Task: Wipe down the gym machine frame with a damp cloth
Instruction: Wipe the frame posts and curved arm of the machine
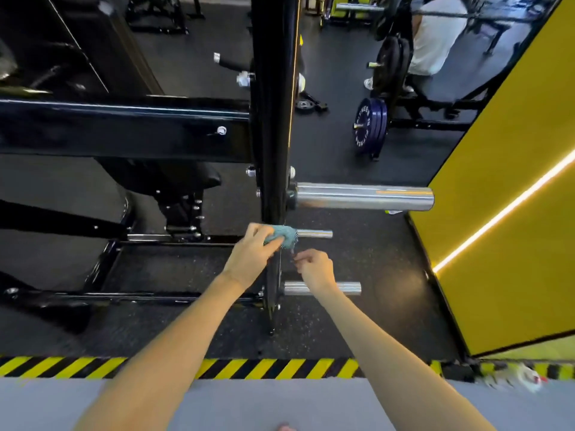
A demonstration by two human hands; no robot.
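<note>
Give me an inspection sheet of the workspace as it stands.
Surface: black speckled rubber floor; yellow-and-black hazard stripe along its near edge.
Job's things: crumpled teal cloth against the glossy black upright post, beside a short chrome peg.
Clutter: stacked blue weight plates farther back.
Hands: left hand grips the cloth; right hand, fingers curled, just below it, contact unclear.
Cables: nothing seen.
Surroundings: yellow wall panel at right; person in pale trousers behind.
</note>
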